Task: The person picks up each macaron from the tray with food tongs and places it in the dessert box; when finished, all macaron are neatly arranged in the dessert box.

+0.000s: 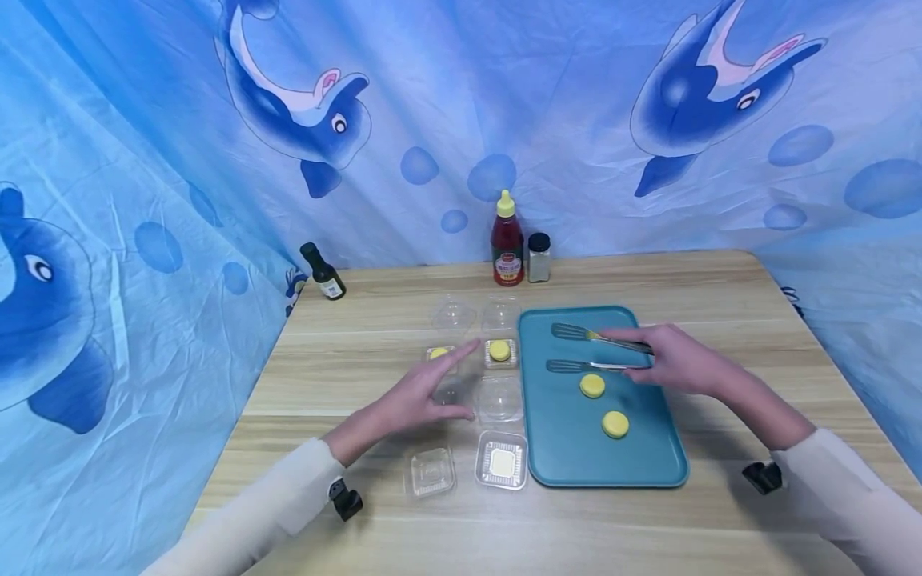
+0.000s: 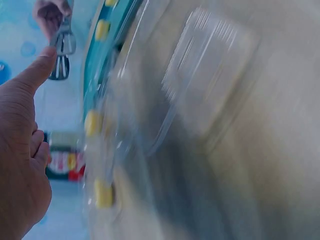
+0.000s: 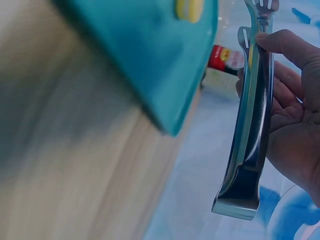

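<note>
My right hand [image 1: 677, 360] grips metal slotted tongs [image 1: 612, 342] over the teal tray [image 1: 598, 474]; the tongs' two arms stand apart with nothing between them. In the right wrist view, the thumb presses along one arm of the tongs [image 3: 257, 115]. Two yellow macaron-like sweets [image 1: 592, 386] [image 1: 615, 425] lie on the tray. Left of it, my left hand [image 1: 425, 396] reaches over the clear plastic boxes, thumb and forefinger spread, holding nothing. One back box holds a yellow sweet [image 1: 499, 350]; another sweet [image 1: 438, 353] is partly hidden behind the left hand.
Nearer the front, two clear boxes [image 1: 431, 470] [image 1: 502, 462] have their bases bare of sweets, one with a pale square inside. Domed lids [image 1: 500, 314] lie open behind. A red sauce bottle [image 1: 507, 248], a shaker [image 1: 539, 258] and a dark bottle [image 1: 323, 272] stand along the table's back edge.
</note>
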`<state>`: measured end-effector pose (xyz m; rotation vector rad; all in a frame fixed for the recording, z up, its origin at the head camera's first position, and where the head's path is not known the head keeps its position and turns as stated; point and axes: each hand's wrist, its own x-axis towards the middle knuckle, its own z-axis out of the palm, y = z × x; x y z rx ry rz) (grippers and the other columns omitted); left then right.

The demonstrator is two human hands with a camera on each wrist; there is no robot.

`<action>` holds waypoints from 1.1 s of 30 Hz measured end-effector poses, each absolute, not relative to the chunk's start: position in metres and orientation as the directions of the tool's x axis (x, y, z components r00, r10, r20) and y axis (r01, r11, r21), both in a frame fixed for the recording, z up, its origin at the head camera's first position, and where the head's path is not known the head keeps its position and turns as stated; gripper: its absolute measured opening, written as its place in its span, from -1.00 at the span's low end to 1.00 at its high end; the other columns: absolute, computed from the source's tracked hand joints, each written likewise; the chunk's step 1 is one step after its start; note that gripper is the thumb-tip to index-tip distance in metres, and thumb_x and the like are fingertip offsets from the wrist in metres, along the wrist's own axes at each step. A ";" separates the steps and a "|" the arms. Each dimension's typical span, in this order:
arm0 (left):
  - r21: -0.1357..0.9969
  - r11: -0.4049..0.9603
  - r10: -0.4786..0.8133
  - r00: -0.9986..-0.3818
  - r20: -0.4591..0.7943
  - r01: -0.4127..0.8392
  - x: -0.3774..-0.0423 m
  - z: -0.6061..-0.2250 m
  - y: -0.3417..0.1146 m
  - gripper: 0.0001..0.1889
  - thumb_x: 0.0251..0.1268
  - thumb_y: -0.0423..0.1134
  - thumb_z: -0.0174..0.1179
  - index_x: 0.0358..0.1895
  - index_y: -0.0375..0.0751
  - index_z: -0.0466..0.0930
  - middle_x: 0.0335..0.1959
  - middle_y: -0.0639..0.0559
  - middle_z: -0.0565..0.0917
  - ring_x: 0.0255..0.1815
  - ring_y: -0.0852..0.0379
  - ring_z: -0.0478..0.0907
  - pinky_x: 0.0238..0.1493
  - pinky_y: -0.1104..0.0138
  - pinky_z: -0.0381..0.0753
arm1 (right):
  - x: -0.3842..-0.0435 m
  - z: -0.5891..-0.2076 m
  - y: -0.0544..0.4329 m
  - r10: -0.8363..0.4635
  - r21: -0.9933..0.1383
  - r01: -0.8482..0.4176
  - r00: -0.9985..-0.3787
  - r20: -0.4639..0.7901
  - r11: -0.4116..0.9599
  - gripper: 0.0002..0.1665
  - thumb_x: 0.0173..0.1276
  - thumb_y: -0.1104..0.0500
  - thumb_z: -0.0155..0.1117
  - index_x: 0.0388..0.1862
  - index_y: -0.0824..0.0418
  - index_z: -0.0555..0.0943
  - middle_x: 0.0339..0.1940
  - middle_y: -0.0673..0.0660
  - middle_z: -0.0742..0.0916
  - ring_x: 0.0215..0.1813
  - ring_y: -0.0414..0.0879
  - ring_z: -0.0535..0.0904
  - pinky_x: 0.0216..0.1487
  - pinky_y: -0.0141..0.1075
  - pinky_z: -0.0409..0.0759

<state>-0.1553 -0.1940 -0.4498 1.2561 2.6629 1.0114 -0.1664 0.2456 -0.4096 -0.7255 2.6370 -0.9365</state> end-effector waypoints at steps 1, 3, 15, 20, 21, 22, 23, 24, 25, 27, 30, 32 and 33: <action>0.571 0.455 0.709 -0.666 0.231 0.683 -0.151 -0.452 -0.191 0.20 0.08 -0.04 0.64 0.72 -0.16 0.06 0.70 -0.07 0.19 0.64 -0.10 0.24 0.62 -0.05 0.24 | -0.164 -0.412 0.250 -0.522 -0.644 -0.356 -0.849 -0.080 0.677 -0.16 0.33 0.36 0.53 0.58 0.22 0.47 -0.51 0.06 0.58 -0.62 -0.12 0.35 -0.60 -0.34 0.45; 0.570 0.441 0.730 -0.646 0.222 0.694 -0.142 -0.456 -0.186 0.19 0.06 -0.04 0.66 0.71 -0.18 0.09 0.68 -0.07 0.23 0.62 -0.10 0.28 0.61 -0.03 0.27 | -0.158 -0.418 0.258 -0.512 -0.654 -0.338 -0.855 -0.088 0.677 -0.17 0.32 0.37 0.53 0.56 0.23 0.49 -0.31 0.13 0.71 -0.55 -0.08 0.41 -0.59 -0.34 0.46; 0.402 0.391 0.876 -0.469 0.116 0.828 -0.109 -0.473 -0.175 0.10 0.13 0.22 0.55 0.67 -0.13 0.21 0.60 -0.04 0.41 0.55 0.04 0.41 0.57 0.13 0.39 | -0.144 -0.439 0.283 -0.527 -0.663 -0.377 -0.849 -0.031 0.647 -0.24 0.22 0.42 0.59 0.43 0.30 0.60 0.30 0.37 0.70 -0.07 0.05 0.63 -0.29 -0.34 0.62; 0.367 0.367 0.898 -0.428 0.100 0.855 -0.106 -0.474 -0.174 0.09 0.13 0.29 0.52 0.66 -0.11 0.25 0.58 0.05 0.44 0.53 0.10 0.42 0.58 0.18 0.37 | -0.142 -0.444 0.286 -0.539 -0.671 -0.380 -0.841 -0.036 0.637 -0.24 0.20 0.44 0.59 0.42 0.26 0.63 0.30 0.36 0.71 -0.06 0.03 0.64 -0.24 -0.30 0.68; 0.366 0.367 0.899 -0.427 0.096 0.855 -0.106 -0.474 -0.173 0.09 0.13 0.30 0.51 0.66 -0.11 0.25 0.58 0.06 0.43 0.53 0.11 0.42 0.58 0.19 0.36 | -0.141 -0.445 0.286 -0.544 -0.669 -0.388 -0.838 -0.029 0.634 -0.24 0.20 0.44 0.59 0.41 0.26 0.63 0.31 0.36 0.70 -0.03 0.03 0.64 -0.21 -0.30 0.69; 0.366 0.367 0.899 -0.427 0.095 0.855 -0.105 -0.474 -0.173 0.08 0.14 0.29 0.51 0.66 -0.10 0.25 0.58 0.06 0.43 0.53 0.11 0.42 0.58 0.19 0.36 | -0.141 -0.446 0.287 -0.546 -0.666 -0.393 -0.837 -0.026 0.634 -0.24 0.19 0.45 0.59 0.41 0.26 0.63 0.31 0.35 0.71 -0.03 0.04 0.65 -0.21 -0.30 0.69; 0.368 0.367 0.899 -0.427 0.094 0.854 -0.105 -0.474 -0.173 0.07 0.15 0.29 0.50 0.66 -0.10 0.25 0.58 0.06 0.43 0.54 0.11 0.41 0.58 0.19 0.36 | -0.140 -0.447 0.287 -0.547 -0.664 -0.396 -0.837 -0.023 0.634 -0.24 0.19 0.46 0.59 0.41 0.26 0.63 0.31 0.35 0.71 -0.02 0.04 0.65 -0.21 -0.30 0.69; 0.367 0.368 0.899 -0.427 0.095 0.855 -0.105 -0.474 -0.173 0.06 0.16 0.29 0.49 0.66 -0.10 0.25 0.58 0.06 0.43 0.54 0.11 0.41 0.58 0.18 0.36 | -0.140 -0.448 0.288 -0.548 -0.663 -0.397 -0.836 -0.023 0.634 -0.24 0.20 0.45 0.58 0.41 0.26 0.63 0.31 0.35 0.71 -0.01 0.04 0.64 -0.21 -0.29 0.68; 0.369 0.368 0.898 -0.429 0.096 0.853 -0.105 -0.473 -0.173 0.06 0.17 0.28 0.49 0.66 -0.10 0.25 0.58 0.06 0.44 0.54 0.11 0.41 0.58 0.18 0.36 | -0.139 -0.448 0.288 -0.549 -0.660 -0.400 -0.836 -0.023 0.636 -0.25 0.20 0.45 0.59 0.41 0.26 0.63 0.31 0.35 0.71 0.01 0.03 0.65 -0.19 -0.29 0.69; 0.374 0.370 0.897 -0.432 0.094 0.850 -0.105 -0.472 -0.172 0.05 0.17 0.27 0.50 0.66 -0.09 0.26 0.58 0.05 0.43 0.54 0.11 0.41 0.58 0.17 0.36 | -0.138 -0.449 0.289 -0.545 -0.661 -0.393 -0.838 -0.028 0.639 -0.25 0.21 0.44 0.58 0.41 0.26 0.63 0.31 0.35 0.70 0.00 0.01 0.65 -0.20 -0.30 0.68; 0.382 0.367 0.897 -0.432 0.096 0.848 -0.106 -0.471 -0.173 0.05 0.16 0.26 0.51 0.65 -0.08 0.26 0.57 0.04 0.45 0.54 0.10 0.41 0.58 0.18 0.36 | -0.137 -0.450 0.291 -0.539 -0.672 -0.381 -0.842 -0.032 0.635 -0.25 0.22 0.45 0.57 0.42 0.27 0.62 0.32 0.36 0.70 -0.07 -0.06 0.63 -0.30 -0.33 0.65; 0.374 0.356 0.900 -0.421 0.108 0.857 -0.106 -0.472 -0.173 0.08 0.12 0.28 0.52 0.65 -0.09 0.26 0.57 0.03 0.45 0.53 0.10 0.42 0.57 0.19 0.38 | -0.136 -0.451 0.293 -0.536 -0.684 -0.371 -0.843 -0.035 0.628 -0.26 0.22 0.46 0.55 0.42 0.28 0.62 0.30 0.37 0.70 -0.18 -0.12 0.59 -0.41 -0.36 0.58; 0.367 0.348 0.903 -0.414 0.116 0.863 -0.106 -0.473 -0.173 0.10 0.10 0.30 0.53 0.65 -0.10 0.27 0.56 0.03 0.46 0.53 0.11 0.43 0.56 0.19 0.39 | -0.135 -0.452 0.294 -0.536 -0.686 -0.371 -0.844 -0.032 0.626 -0.26 0.22 0.47 0.54 0.42 0.28 0.62 0.30 0.37 0.70 -0.22 -0.15 0.57 -0.43 -0.36 0.57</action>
